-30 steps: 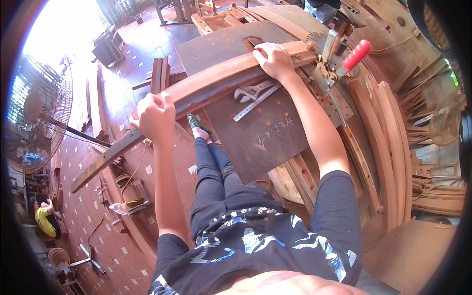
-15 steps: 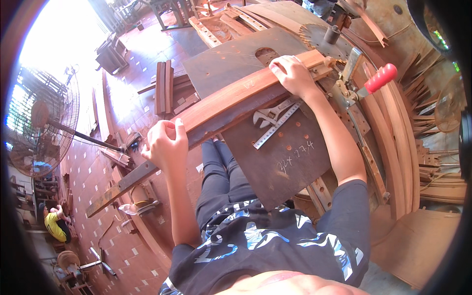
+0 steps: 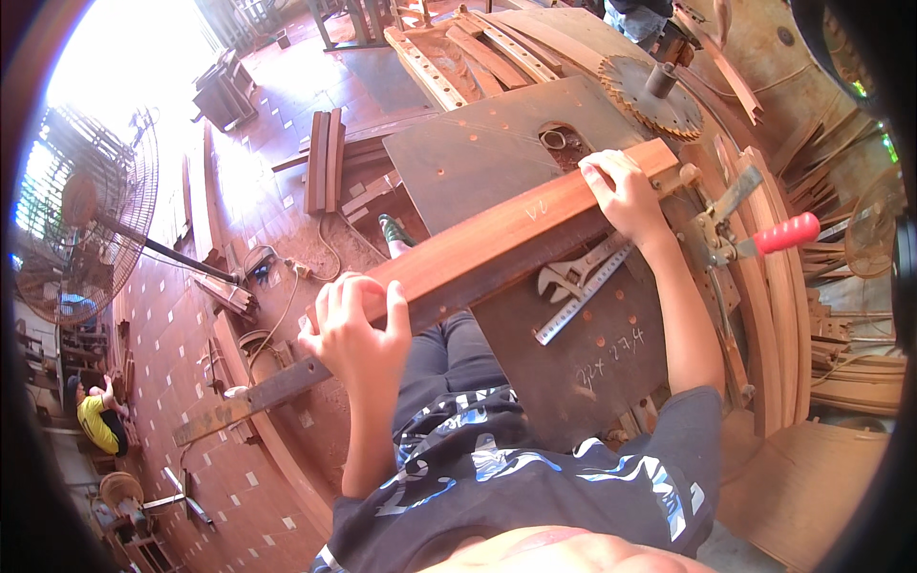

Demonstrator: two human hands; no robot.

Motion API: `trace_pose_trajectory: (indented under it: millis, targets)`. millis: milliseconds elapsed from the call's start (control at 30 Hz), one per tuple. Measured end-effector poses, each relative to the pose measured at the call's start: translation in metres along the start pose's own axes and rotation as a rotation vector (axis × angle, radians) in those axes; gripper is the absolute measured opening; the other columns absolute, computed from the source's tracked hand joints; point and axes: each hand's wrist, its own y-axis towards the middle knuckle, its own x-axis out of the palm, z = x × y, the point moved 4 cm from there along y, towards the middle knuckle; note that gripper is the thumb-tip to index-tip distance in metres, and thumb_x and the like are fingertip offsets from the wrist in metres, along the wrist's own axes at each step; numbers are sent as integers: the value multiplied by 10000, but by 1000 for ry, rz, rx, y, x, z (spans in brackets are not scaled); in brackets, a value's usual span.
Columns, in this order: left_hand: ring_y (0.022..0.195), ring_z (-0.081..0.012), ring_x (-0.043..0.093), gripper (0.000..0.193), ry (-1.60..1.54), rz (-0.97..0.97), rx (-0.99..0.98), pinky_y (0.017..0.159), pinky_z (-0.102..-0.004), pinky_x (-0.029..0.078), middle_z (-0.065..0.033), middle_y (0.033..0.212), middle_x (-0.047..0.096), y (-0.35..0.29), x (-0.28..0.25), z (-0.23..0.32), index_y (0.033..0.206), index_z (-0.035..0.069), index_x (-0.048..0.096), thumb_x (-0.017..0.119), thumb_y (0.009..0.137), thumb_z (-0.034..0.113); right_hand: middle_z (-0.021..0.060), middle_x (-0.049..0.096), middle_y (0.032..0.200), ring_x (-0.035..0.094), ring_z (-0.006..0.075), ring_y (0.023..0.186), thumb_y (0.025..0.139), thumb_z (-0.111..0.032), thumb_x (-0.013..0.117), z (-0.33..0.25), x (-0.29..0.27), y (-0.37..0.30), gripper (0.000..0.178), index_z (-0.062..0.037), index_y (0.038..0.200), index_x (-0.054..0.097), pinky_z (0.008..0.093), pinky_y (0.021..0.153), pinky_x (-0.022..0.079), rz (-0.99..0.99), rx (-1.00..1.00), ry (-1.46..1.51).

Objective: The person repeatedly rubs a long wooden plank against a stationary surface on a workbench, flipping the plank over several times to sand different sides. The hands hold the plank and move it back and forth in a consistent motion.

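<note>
A reddish-brown wooden strip [image 3: 516,226] lies slantwise across the middle, along a dark bar jig [image 3: 258,399] that sticks out at the lower left. My left hand [image 3: 359,323] is closed around the strip's near left end, thumb towards me. Near the far right end, my right hand [image 3: 623,198] grips the strip with fingers bent over its top. Beside that end is a toggle clamp [image 3: 721,239] with a red handle [image 3: 786,232]. An adjustable wrench [image 3: 570,275] and a short measuring rule [image 3: 585,296] lie on the dark tabletop [image 3: 564,368] by my right forearm.
Past the strip, the machine table [image 3: 478,158] has a round opening [image 3: 562,140]; a toothed circular saw blade [image 3: 652,98] lies at its far right. Curved wooden pieces [image 3: 764,334] stand at right. A pedestal fan [image 3: 91,210] and a crouching person in yellow [image 3: 100,420] are at left.
My view has shifted, so the scene sits lower and further right. Both hands keep their grip on the strip. More of the table opening shows, and a green shoe appears beyond the strip.
</note>
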Motion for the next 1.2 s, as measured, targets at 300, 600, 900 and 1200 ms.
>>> trace_pose_trajectory:
  millis: [300,600,900,1200]
  targets:
    - [1024,-232,675,216,-37,-141,-33,926,-439,357,-17,1032,738,10,-10,-5,971,130,703,751,880,319,159,729,1050,668,349,1060,973,-131,664,-4,3,-3,161,13,1025,715,423,993,502,31,-54,-2]
    - [1198,-300,616,318,-174,-46,-69,984,-417,465,-128,1268,687,14,-22,-39,1189,64,674,726,944,261,154,609,1438,578,330,1348,994,-206,696,-8,-3,-14,283,-23,1208,721,421,1144,444,42,6,-132]
    - [1017,-236,694,468,-214,-157,-237,806,-341,535,-149,1181,731,-13,-29,-72,1376,27,648,701,993,291,136,690,1343,650,299,1258,889,-239,838,3,-34,-10,347,-29,1146,736,409,1082,499,-140,-19,-39]
    - [956,-412,756,452,55,-92,-202,810,-467,580,-238,1069,766,-8,-17,-66,1350,97,688,673,988,366,96,681,1358,635,304,1270,858,-249,858,-7,-34,-13,371,-57,1147,726,419,1102,481,-178,-39,-53]
